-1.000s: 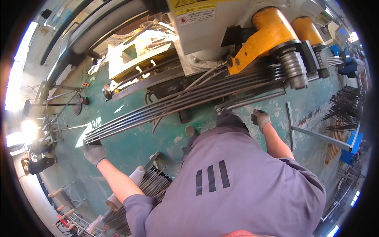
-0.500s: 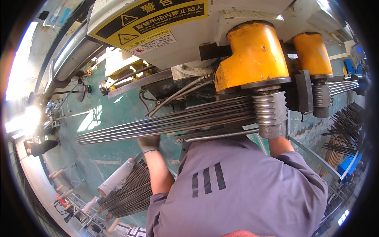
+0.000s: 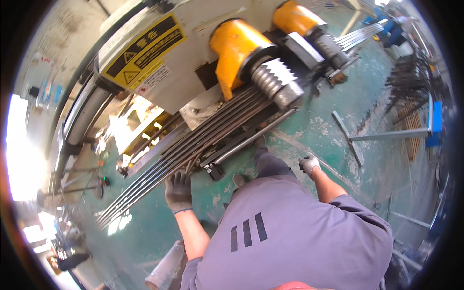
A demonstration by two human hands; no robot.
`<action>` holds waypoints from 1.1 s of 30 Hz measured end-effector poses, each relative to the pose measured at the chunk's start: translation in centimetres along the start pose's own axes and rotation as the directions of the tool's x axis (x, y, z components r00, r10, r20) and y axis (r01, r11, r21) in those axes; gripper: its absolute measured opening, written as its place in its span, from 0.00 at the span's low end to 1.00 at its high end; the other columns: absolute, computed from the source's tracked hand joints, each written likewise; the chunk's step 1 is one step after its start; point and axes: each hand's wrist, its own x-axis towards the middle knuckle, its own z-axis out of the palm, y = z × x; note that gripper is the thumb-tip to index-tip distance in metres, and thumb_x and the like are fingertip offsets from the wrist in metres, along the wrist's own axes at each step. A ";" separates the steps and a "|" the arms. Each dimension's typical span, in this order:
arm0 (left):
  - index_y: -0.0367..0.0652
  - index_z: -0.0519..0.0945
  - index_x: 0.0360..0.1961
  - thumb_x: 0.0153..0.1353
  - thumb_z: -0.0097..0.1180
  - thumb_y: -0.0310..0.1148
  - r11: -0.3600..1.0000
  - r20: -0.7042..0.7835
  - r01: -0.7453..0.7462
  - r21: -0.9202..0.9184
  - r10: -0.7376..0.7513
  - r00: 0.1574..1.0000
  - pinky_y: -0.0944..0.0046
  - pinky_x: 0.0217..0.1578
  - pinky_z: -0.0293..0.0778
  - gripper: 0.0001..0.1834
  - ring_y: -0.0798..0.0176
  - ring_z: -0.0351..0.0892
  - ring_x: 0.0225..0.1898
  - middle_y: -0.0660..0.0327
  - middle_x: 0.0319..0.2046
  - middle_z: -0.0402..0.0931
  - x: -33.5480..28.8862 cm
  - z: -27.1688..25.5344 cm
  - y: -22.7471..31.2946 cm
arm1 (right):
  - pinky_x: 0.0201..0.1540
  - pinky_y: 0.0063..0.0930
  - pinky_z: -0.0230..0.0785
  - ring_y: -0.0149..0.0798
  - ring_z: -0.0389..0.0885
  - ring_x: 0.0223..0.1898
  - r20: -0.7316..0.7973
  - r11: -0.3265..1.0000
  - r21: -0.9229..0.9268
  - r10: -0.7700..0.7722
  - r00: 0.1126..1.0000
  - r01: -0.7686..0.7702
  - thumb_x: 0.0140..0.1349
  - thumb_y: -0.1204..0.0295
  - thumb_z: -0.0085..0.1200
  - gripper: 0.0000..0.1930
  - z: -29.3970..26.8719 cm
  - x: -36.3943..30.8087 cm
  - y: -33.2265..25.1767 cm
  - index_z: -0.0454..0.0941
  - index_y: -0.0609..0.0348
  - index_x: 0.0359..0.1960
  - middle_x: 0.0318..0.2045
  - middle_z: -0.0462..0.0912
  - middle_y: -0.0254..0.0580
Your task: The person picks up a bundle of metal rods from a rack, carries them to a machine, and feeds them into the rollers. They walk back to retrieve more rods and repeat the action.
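My left hand (image 3: 179,191), in a grey work glove, is raised to the near edge of a row of several long metal rods (image 3: 166,162). Its fingers are stretched out with the tips at or just under the lowest rod; whether they touch it I cannot tell. The rods slant up to the right into a ribbed metal die (image 3: 274,79) below an orange cylinder (image 3: 238,46) of the machine. Off to the right, away from the machine, my right hand (image 3: 308,164) hangs above the floor in a pale glove, its fingers curled and nothing visible in them.
A second orange cylinder (image 3: 298,18) with its own die stands further right. A metal bar (image 3: 253,137) runs below the rods. Dark rods (image 3: 411,79) are piled at far right beside a metal frame (image 3: 391,135). A wrapped roll (image 3: 166,266) lies at lower left.
The view has turned, so the rods slant more steeply. My right hand has come out from behind the ribbed die to the right. The left hand's fingers now show below the rods.
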 end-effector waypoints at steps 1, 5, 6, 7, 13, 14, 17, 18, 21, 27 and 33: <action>0.43 0.75 0.50 0.79 0.48 0.36 0.998 -0.012 0.015 0.056 -0.015 1.000 0.51 0.58 0.71 0.09 0.48 0.75 0.51 0.52 0.51 0.77 -0.2 0.8 0.2 | 0.31 0.34 0.75 0.36 0.86 0.29 -0.002 1.000 0.019 -0.001 1.000 0.001 0.73 0.60 0.64 0.17 -0.2 -1.4 1.2 0.86 0.64 0.47 0.34 0.89 0.41; 0.43 0.76 0.48 0.83 0.48 0.43 0.980 -0.026 0.038 -0.197 -0.044 0.999 0.52 0.52 0.71 0.14 0.52 0.73 0.47 0.55 0.48 0.76 -1.7 4.4 1.0 | 0.30 0.32 0.73 0.34 0.83 0.28 -0.016 0.988 0.153 0.024 1.000 -0.021 0.73 0.61 0.64 0.15 -0.3 -4.0 3.4 0.86 0.64 0.45 0.33 0.88 0.41; 0.43 0.77 0.49 0.83 0.48 0.44 0.977 0.012 0.022 -0.213 -0.019 1.000 0.51 0.53 0.72 0.15 0.52 0.74 0.48 0.55 0.48 0.77 -1.9 5.2 1.2 | 0.31 0.32 0.73 0.34 0.84 0.29 -0.036 0.990 0.141 -0.022 0.999 0.027 0.73 0.62 0.65 0.15 -0.3 -4.1 3.1 0.86 0.64 0.45 0.34 0.89 0.41; 0.42 0.77 0.50 0.84 0.48 0.45 0.973 0.053 0.006 -0.230 0.006 0.999 0.51 0.54 0.72 0.16 0.52 0.75 0.49 0.56 0.49 0.78 -2.1 5.9 1.4 | 0.32 0.31 0.74 0.34 0.84 0.29 -0.052 0.987 0.142 -0.067 0.996 0.073 0.73 0.62 0.65 0.15 -0.3 -4.1 2.3 0.87 0.65 0.46 0.34 0.89 0.41; 0.42 0.83 0.54 0.83 0.45 0.43 0.956 -0.338 -0.226 -0.186 0.154 0.929 0.43 0.61 0.76 0.19 0.44 0.82 0.56 0.50 0.57 0.85 -3.0 8.5 2.7 | 0.43 0.29 0.79 0.32 0.86 0.36 -0.166 0.852 0.293 -0.401 0.901 0.433 0.74 0.67 0.64 0.16 -1.8 -5.6 -10.8 0.87 0.70 0.52 0.37 0.90 0.41; 0.39 0.82 0.61 0.83 0.45 0.44 0.963 -0.323 -0.247 -0.106 0.202 0.925 0.43 0.65 0.75 0.22 0.44 0.83 0.60 0.49 0.62 0.84 -3.2 9.0 3.0 | 0.44 0.28 0.78 0.32 0.86 0.38 -0.152 0.775 0.412 -0.460 0.875 0.479 0.75 0.67 0.64 0.16 -2.4 -6.7 -13.3 0.87 0.70 0.52 0.38 0.90 0.40; 0.37 0.79 0.68 0.82 0.44 0.44 0.952 -0.231 -0.306 -0.015 0.295 0.927 0.44 0.70 0.73 0.26 0.44 0.82 0.64 0.49 0.66 0.83 -3.2 10.6 4.0 | 0.51 0.25 0.77 0.31 0.86 0.46 -0.301 0.599 0.444 -0.601 0.740 0.667 0.76 0.66 0.64 0.17 -3.7 -9.6 -21.0 0.87 0.70 0.54 0.44 0.91 0.41; 0.34 0.78 0.69 0.79 0.52 0.40 0.950 -0.062 -0.312 0.005 0.312 0.948 0.42 0.77 0.66 0.26 0.43 0.77 0.69 0.47 0.67 0.80 -3.3 11.2 4.6 | 0.53 0.26 0.77 0.32 0.86 0.47 -0.322 0.513 0.503 -0.635 0.702 0.695 0.76 0.66 0.64 0.17 -4.2 -10.6 -22.5 0.87 0.70 0.56 0.46 0.91 0.41; 0.30 0.77 0.69 0.78 0.53 0.41 0.930 -0.019 -0.364 -0.045 0.364 0.931 0.44 0.78 0.64 0.27 0.42 0.75 0.71 0.45 0.67 0.80 -3.1 13.8 5.8 | 0.58 0.30 0.77 0.33 0.86 0.50 -0.377 0.306 0.677 -0.637 0.672 0.670 0.77 0.65 0.64 0.20 -5.2 -11.9 -27.6 0.84 0.69 0.61 0.51 0.91 0.42; 0.34 0.77 0.69 0.81 0.57 0.50 0.717 -0.036 -0.596 0.361 0.650 0.759 0.51 0.70 0.70 0.30 0.53 0.77 0.65 0.52 0.63 0.80 -3.5 22.8 8.5 | 0.63 0.32 0.73 0.37 0.83 0.55 -0.377 0.293 0.720 -0.596 0.709 0.630 0.78 0.63 0.64 0.22 -5.8 -10.5 -30.6 0.83 0.68 0.64 0.54 0.89 0.43; 0.26 0.72 0.74 0.84 0.54 0.46 0.532 0.018 -0.627 0.568 0.754 0.657 0.52 0.74 0.69 0.32 0.51 0.79 0.66 0.45 0.67 0.78 -2.4 33.8 14.9 | 0.60 0.29 0.71 0.32 0.80 0.52 -0.402 0.271 0.741 -0.555 0.728 0.615 0.78 0.59 0.65 0.21 -6.2 -9.1 -32.4 0.86 0.65 0.61 0.50 0.88 0.34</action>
